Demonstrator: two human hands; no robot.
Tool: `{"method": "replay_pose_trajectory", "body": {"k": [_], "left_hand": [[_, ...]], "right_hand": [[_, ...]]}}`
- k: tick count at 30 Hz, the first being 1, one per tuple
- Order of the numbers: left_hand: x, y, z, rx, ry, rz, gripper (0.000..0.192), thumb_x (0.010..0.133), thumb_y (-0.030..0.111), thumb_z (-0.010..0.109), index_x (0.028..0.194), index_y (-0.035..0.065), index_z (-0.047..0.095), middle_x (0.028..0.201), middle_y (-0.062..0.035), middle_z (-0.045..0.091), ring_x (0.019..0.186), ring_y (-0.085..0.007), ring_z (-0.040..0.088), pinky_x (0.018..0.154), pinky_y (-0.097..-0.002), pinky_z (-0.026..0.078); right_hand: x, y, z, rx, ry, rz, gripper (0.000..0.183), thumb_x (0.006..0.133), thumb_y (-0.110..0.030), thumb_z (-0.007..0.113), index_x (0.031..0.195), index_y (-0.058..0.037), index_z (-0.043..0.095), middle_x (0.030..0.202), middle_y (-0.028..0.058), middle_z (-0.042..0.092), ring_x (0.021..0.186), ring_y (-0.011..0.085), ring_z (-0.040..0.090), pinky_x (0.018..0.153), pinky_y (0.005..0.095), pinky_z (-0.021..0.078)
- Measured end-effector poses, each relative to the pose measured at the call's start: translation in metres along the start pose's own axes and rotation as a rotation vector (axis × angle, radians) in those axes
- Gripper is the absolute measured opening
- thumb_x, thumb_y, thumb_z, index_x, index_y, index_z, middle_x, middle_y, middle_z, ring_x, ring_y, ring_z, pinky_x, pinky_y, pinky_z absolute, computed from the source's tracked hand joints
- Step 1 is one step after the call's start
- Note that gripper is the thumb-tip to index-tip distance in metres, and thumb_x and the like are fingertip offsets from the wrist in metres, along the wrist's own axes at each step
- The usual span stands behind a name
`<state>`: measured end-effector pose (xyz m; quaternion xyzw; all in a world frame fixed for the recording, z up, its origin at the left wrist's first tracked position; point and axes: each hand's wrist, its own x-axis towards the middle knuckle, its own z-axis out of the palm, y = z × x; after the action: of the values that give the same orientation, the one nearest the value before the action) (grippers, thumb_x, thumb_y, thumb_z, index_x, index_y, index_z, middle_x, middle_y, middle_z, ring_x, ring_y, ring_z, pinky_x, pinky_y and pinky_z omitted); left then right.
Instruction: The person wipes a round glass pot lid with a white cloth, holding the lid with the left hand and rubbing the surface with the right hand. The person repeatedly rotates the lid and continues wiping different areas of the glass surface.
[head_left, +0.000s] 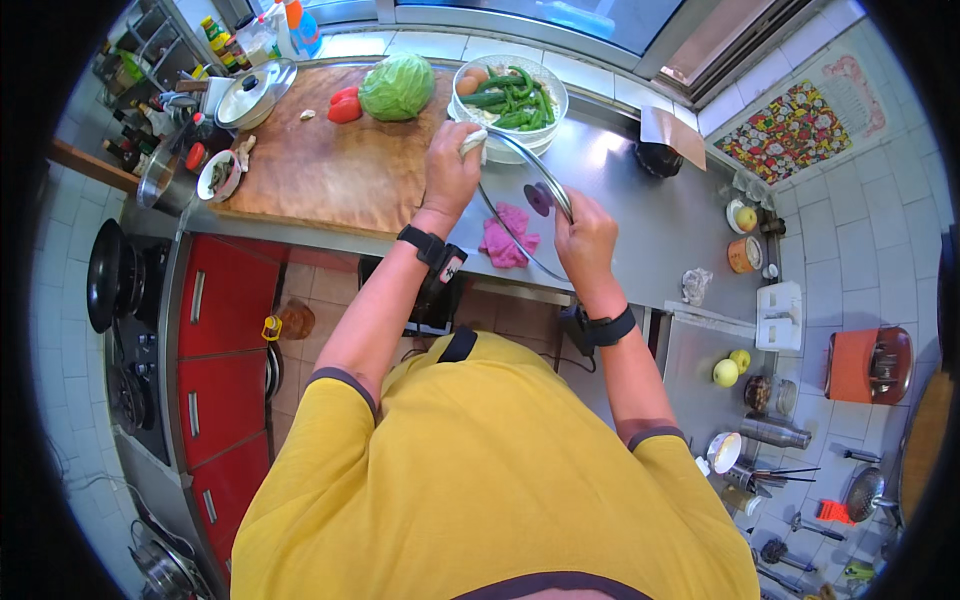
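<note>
A glass pot lid with a metal rim and a dark knob is held on edge above the steel counter. My right hand grips the rim at its near right side. In my left hand is a bunched white cloth or tissue, pinched at the lid's far left edge. Whether the left fingers also clasp the rim is hard to tell. Behind the lid, a crumpled pink cloth lies on the counter. Just beyond my left hand stands a white basket holding green peppers and eggs.
A wooden cutting board bears a cabbage and red tomatoes or peppers. Left are a small bowl, a lidded pot and a stove with a wok. Right are apples, jars and a white tray.
</note>
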<state>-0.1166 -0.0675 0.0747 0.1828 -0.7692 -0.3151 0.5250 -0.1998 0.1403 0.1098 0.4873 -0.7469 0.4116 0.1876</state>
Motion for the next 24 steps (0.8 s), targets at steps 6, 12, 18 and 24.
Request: {"method": "replay_pose_trajectory", "body": {"k": [6, 12, 18, 24], "left_hand": [[0.004, 0.019, -0.009, -0.022, -0.016, 0.122, 0.016, 0.087, 0.0, 0.066, 0.103, 0.001, 0.067, 0.095, -0.0154, 0.064, 0.09, -0.0353, 0.064, 0.081, -0.0407, 0.052], [-0.004, 0.076, -0.004, 0.009, -0.087, 0.234, 0.019, 0.083, -0.002, 0.064, 0.102, 0.0018, 0.067, 0.095, -0.0151, 0.063, 0.093, -0.0375, 0.063, 0.082, -0.0446, 0.052], [-0.032, 0.103, 0.009, -0.041, -0.192, 0.351, 0.025, 0.081, 0.001, 0.069, 0.105, 0.0057, 0.067, 0.095, -0.0111, 0.064, 0.091, -0.034, 0.063, 0.078, -0.0418, 0.054], [-0.027, 0.097, 0.008, -0.072, -0.29, 0.402, 0.026, 0.077, -0.001, 0.072, 0.101, 0.007, 0.07, 0.096, -0.0108, 0.065, 0.089, -0.0323, 0.064, 0.078, -0.0411, 0.054]], "right_hand": [[0.001, -0.001, 0.004, -0.044, -0.021, -0.022, 0.02, 0.082, -0.003, 0.068, 0.101, -0.0078, 0.072, 0.073, 0.0144, 0.064, 0.069, 0.0369, 0.063, 0.062, 0.0484, 0.0496], [0.006, 0.004, 0.003, -0.058, -0.041, -0.01, 0.016, 0.083, -0.004, 0.067, 0.098, -0.008, 0.07, 0.072, 0.015, 0.064, 0.071, 0.0379, 0.065, 0.063, 0.0494, 0.0505], [0.009, 0.009, 0.001, -0.056, -0.062, 0.018, 0.015, 0.084, -0.003, 0.069, 0.099, -0.0054, 0.07, 0.077, 0.021, 0.065, 0.07, 0.0426, 0.064, 0.062, 0.0477, 0.0494], [0.006, 0.018, -0.002, -0.089, -0.064, 0.015, 0.015, 0.081, -0.005, 0.068, 0.097, -0.0061, 0.069, 0.075, 0.0159, 0.065, 0.073, 0.0389, 0.064, 0.063, 0.0498, 0.0493]]}}
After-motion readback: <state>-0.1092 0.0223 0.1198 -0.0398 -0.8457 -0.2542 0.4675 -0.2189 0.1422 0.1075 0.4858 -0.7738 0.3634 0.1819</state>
